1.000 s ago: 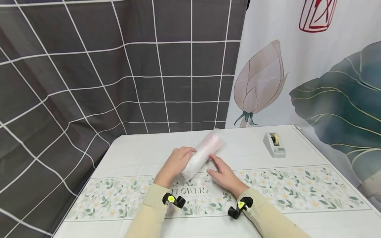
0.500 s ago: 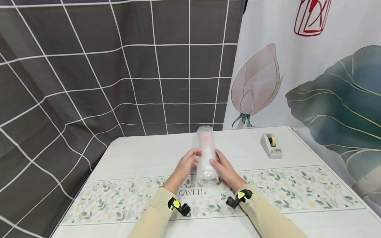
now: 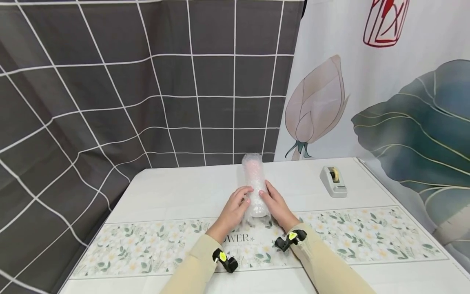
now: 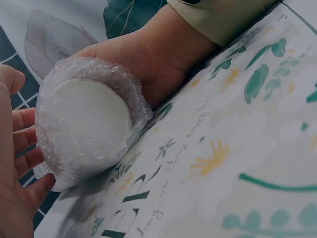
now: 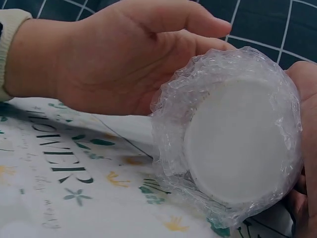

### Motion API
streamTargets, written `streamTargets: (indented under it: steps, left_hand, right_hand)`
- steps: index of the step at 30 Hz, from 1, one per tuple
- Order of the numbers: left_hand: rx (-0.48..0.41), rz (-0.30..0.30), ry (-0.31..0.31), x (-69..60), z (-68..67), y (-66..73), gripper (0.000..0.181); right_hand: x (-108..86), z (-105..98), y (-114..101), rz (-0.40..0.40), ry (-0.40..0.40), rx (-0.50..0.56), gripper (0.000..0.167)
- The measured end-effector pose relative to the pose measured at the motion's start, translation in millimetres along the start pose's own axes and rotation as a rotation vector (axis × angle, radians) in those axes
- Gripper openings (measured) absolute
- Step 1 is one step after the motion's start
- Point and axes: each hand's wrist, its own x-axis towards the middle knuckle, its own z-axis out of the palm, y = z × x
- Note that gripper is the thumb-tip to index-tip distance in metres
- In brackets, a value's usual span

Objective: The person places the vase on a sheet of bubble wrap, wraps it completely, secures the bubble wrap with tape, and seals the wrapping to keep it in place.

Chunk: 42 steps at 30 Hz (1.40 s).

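Observation:
A bubble-wrapped cylinder (image 3: 255, 185), pinkish at its far end and white at the near end, lies on the table pointing away. Its round white end (image 4: 94, 126) shows through the loose clear wrap in the left wrist view. At its left side is the left hand (image 3: 233, 208), fingers loosely bent and fingertips at the wrap; the right wrist view shows its palm (image 5: 119, 64) facing the cylinder. The right hand (image 3: 277, 206) holds the right side, thumb on top. What is inside the wrap cannot be made out exactly.
A grey tape dispenser (image 3: 333, 181) with a yellowish roll stands at the back right of the table. The white tablecloth (image 3: 176, 188) has a floral band (image 3: 147, 249) across it. Dark grid cloth and a printed curtain (image 3: 327, 32) hang behind.
The cylinder has turned from slanting to the right to pointing nearly straight away. The left hand has moved from on top of it to its left side. The right hand's thumb now lies on it.

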Motion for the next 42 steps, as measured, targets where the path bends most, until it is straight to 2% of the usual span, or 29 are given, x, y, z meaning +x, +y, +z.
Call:
streamTargets:
  steps: [8,12,16,19,24,26,30,33,37,39,42]
  left_hand:
    - [0.011,0.012,-0.045,1.0,4.4,-10.0,0.047]
    - [0.011,0.018,-0.047,0.6,4.5,-11.1,0.047]
    - [0.016,0.019,-0.041,1.4,4.7,-11.9,0.047]
    - [0.018,0.012,-0.046,2.6,5.2,-12.7,0.048]
    - [0.026,-0.024,-0.052,2.8,7.3,-11.6,0.049]
    - [0.020,-0.041,-0.030,3.0,7.7,-10.0,0.048]
    - [0.002,-0.065,0.074,7.4,7.4,-4.0,0.046]
    - [0.029,-0.083,0.145,12.9,4.9,0.5,0.046]
    - [0.113,-0.118,0.166,19.1,-5.1,2.4,0.047]
    - [0.185,-0.135,0.162,22.4,-13.0,1.2,0.048]
    - [0.356,-0.167,0.154,27.9,-26.8,-3.4,0.050]
  right_hand:
    - [10.3,-4,0,0.003,0.002,0.037,0.072]
    - [7.2,-6,-12,0.024,-0.015,0.034,0.070]
    - [10.7,-6,-8,0.029,-0.011,0.036,0.072]
    - [18.5,-5,3,0.020,-0.001,0.047,0.075]
    - [19.6,-6,5,0.028,0.015,0.043,0.075]
    - [20.2,-7,6,0.032,0.026,0.043,0.074]
    - [22.9,-11,6,0.040,0.065,0.069,0.071]
    - [24.5,-17,7,0.058,0.086,0.073,0.069]
    - [26.2,-33,5,0.078,0.079,-0.029,0.071]
    - [28.1,-46,1,0.076,0.069,-0.132,0.073]
    - [31.4,-67,-8,0.047,0.051,-0.335,0.075]
